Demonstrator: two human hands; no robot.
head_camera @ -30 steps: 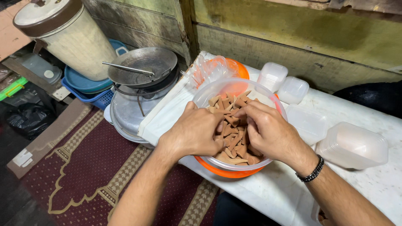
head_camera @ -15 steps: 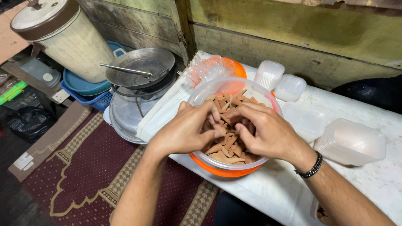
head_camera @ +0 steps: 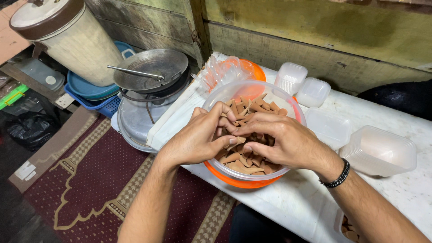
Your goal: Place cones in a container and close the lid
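Brown cone-shaped snack pieces [head_camera: 254, 158] fill a clear plastic bowl [head_camera: 288, 100] at the table's edge.

Bowl [head_camera: 252, 173] of chips [head_camera: 256, 108] sits at the near edge of the counter [head_camera: 288, 207]. Left hand [head_camera: 198, 139] and right hand [head_camera: 281, 144] are both inside the bowl, fingertips meeting over the chips. Small lidded tubs [head_camera: 301, 83] far of the bowl. Stack of empty containers [head_camera: 380, 150] to its right. Pan [head_camera: 150, 69] on stacked pots left of the counter, big lidded canister [head_camera: 67, 36] far left, rug [head_camera: 90, 184] on the floor near left.
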